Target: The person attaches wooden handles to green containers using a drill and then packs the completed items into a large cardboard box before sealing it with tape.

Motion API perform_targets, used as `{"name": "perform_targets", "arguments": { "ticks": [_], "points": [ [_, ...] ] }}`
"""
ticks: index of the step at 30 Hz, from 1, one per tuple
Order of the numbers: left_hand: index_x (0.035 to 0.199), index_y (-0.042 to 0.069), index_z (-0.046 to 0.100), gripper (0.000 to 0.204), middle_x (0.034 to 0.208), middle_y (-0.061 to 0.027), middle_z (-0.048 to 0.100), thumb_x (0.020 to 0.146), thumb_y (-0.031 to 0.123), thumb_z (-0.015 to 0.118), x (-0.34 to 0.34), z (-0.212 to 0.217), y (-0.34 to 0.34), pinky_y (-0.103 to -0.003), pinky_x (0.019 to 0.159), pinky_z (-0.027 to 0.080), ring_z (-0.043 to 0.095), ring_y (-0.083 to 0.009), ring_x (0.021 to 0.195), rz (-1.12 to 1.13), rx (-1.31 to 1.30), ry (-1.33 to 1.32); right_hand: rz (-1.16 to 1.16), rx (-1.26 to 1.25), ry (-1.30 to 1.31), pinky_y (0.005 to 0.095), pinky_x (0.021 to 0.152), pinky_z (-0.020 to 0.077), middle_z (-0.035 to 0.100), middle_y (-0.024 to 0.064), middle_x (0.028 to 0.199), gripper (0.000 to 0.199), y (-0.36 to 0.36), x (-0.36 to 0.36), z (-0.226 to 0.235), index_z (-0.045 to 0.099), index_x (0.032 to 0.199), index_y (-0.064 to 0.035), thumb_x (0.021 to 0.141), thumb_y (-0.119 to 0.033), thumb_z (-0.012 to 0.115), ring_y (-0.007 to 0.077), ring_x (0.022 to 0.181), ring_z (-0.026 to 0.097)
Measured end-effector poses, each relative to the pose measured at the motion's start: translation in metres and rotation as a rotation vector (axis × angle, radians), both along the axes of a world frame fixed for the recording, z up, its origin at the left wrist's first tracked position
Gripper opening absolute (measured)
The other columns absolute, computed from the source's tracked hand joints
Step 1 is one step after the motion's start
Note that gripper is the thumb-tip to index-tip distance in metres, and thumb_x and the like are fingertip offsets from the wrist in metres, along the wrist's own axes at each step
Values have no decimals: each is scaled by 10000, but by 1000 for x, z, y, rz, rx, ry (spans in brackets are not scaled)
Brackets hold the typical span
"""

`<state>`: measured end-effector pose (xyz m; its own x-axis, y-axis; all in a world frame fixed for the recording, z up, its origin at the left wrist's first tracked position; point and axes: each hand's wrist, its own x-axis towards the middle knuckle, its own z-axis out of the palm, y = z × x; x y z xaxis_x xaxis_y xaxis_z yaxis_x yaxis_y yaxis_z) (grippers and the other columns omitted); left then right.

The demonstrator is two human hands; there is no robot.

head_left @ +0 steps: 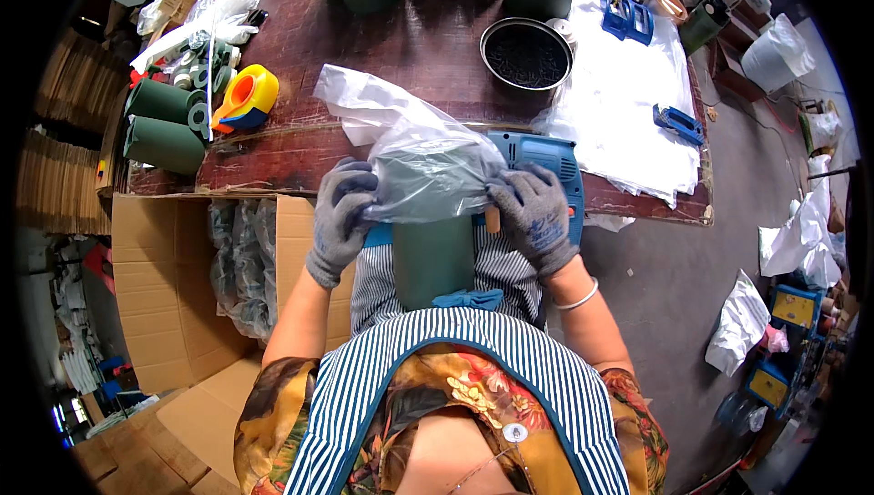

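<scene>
A dark green cylinder [435,258] stands upright in my lap, its top half inside a clear plastic bag [410,149]. My left hand [341,217], in a grey knit glove, grips the bag's edge on the cylinder's left side. My right hand [535,213], also gloved, grips the bag's edge on the right side. The bag's loose end lies crumpled on the brown table [382,40] beyond the cylinder.
A blue power drill [546,160] lies on the table behind my right hand. A round metal pan [526,54], an orange-yellow tape dispenser [246,99], green rolls [164,122] and white bags [619,104] sit around. An open cardboard box [173,286] with bagged cylinders stands at my left.
</scene>
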<state>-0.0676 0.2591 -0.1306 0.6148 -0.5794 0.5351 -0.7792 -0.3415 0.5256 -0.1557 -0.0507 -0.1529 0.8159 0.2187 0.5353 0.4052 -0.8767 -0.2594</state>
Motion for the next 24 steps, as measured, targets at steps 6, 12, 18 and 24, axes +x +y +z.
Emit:
{"name": "perform_targets", "arguments": {
  "ticks": [6, 12, 18, 24],
  "points": [
    [973, 68, 607, 262, 1117, -161, 616, 738, 121, 709, -45, -25, 60, -517, 1004, 446, 569, -408, 1115, -11, 353, 4, -56, 222, 159, 407, 861, 521, 640, 109, 1217, 333, 52, -19, -41, 640, 1139, -133, 807, -114, 643, 272, 1041, 664],
    [1107, 85, 622, 390, 1319, -157, 577, 725, 145, 670, -121, -48, 85, -519, 1074, 399, 515, -389, 1241, 96, 309, 252, 12, 29, 49, 412, 902, 525, 592, 102, 1326, 434, 56, -63, -23, 626, 1253, -146, 822, -91, 607, 305, 1150, 617],
    [1193, 76, 560, 508, 1426, -165, 524, 702, 118, 686, -53, -58, 58, -501, 1113, 377, 466, -397, 1323, 160, 267, 86, -230, 89, 206, 385, 788, 566, 627, 123, 1189, 215, 71, 3, -44, 566, 1119, -89, 927, -179, 600, 305, 1008, 661],
    [1087, 42, 582, 386, 1392, -197, 526, 716, 77, 683, -35, -62, 50, -465, 1072, 426, 484, -412, 1300, 148, 86, 509, -218, 426, 497, 476, 772, 525, 688, 197, 967, 169, 55, 9, -28, 546, 1095, -49, 949, -125, 579, 411, 912, 665]
  ]
}}
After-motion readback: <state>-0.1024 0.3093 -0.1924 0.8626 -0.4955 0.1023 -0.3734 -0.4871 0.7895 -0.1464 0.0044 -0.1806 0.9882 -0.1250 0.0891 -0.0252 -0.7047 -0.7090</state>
